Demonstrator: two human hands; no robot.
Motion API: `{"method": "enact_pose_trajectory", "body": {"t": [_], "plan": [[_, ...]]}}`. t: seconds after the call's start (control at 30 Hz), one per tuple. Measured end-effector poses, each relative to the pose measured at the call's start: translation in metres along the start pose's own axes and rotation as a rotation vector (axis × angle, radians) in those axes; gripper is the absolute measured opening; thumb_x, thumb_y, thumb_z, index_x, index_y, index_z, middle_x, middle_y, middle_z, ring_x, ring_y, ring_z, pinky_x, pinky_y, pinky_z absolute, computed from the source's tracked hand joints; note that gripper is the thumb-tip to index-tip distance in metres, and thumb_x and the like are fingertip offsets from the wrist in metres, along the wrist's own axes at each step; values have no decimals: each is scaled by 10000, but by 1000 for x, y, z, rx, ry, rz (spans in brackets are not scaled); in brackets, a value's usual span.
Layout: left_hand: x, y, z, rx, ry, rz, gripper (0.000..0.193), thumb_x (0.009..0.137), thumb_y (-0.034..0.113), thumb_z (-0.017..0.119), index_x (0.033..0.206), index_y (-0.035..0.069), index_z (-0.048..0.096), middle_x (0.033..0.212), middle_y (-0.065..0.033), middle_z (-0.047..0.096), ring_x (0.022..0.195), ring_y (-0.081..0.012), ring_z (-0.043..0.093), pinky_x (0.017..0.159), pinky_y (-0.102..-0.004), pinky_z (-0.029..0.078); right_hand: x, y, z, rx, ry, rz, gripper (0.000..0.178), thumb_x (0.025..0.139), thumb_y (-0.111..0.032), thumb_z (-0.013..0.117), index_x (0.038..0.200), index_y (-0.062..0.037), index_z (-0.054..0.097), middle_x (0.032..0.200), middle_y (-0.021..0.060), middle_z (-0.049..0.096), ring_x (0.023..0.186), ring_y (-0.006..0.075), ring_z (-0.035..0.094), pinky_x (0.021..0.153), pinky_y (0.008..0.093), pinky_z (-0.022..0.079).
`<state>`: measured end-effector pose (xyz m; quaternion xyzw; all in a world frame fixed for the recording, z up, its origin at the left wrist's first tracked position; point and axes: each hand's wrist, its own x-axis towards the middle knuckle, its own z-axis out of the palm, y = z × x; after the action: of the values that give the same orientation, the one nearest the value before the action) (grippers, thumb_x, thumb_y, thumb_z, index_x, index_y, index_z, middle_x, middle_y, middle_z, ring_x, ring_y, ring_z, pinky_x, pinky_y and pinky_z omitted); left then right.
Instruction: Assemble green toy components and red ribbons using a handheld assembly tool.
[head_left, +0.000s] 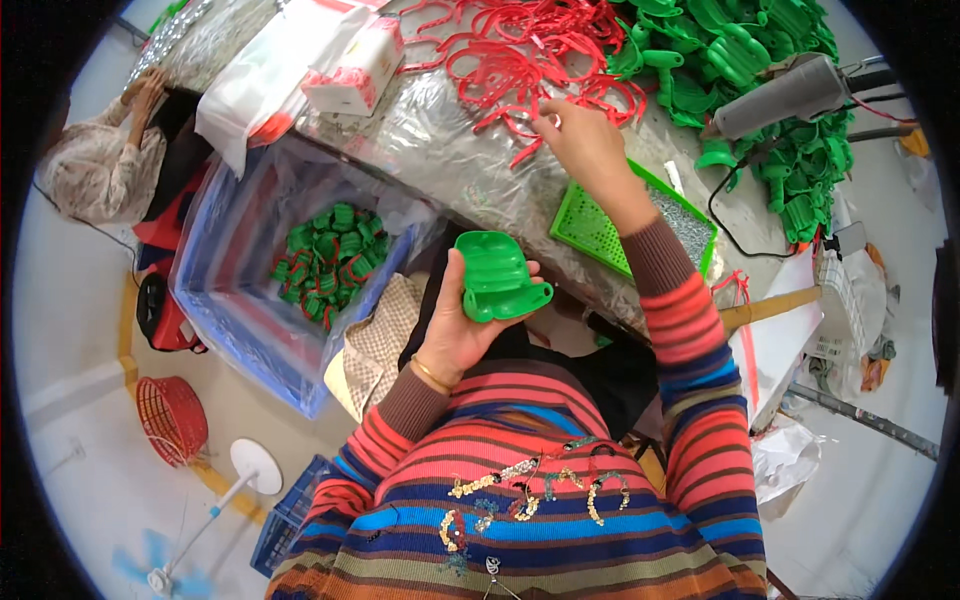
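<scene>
My left hand (455, 325) is wrapped round a green ridged plastic piece (495, 270), curved like a shell with a short tube along its near edge. It is held in front of my body, just off the table's edge. My right hand (590, 145) reaches forward over the table, its thumb and forefinger pinched on a red strap (530, 127) at the near side of a tangled heap of red straps (540, 50). Close to my right wrist lies a green perforated tray (590, 225) with small silvery bits in it.
At left, a plastic-lined blue crate (310, 385) contains green pieces with red straps (325, 255). Loose green pieces (735, 50) are heaped far right beside a grey cylindrical tool (780, 97) with a cable. A tissue box (355, 70) stands far left; another person (105, 170) sits beyond the crate.
</scene>
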<state>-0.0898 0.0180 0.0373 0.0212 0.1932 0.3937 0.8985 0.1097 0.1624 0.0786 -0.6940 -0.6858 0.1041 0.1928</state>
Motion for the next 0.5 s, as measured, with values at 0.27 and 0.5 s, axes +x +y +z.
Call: {"method": "enact_pose_trajectory", "body": {"t": [0.27, 0.5], "plan": [[10, 4, -10, -7, -14, -32, 548, 927, 473, 479, 1269, 45, 472, 1198, -177, 575, 1114, -297, 565, 965, -470, 444, 36, 38, 21, -68, 135, 68, 239, 758, -310, 636, 841, -96, 700, 830, 174, 669, 818, 364, 642, 740, 455, 499], [18, 14, -8, -113, -104, -99, 607, 902, 516, 502, 1272, 36, 470, 1199, -185, 566, 1112, -321, 556, 970, -484, 436, 15, -6, -59, -206, 383, -132, 194, 837, -217, 613, 996, -109, 589, 836, 91, 660, 759, 254, 649, 683, 364, 501]]}}
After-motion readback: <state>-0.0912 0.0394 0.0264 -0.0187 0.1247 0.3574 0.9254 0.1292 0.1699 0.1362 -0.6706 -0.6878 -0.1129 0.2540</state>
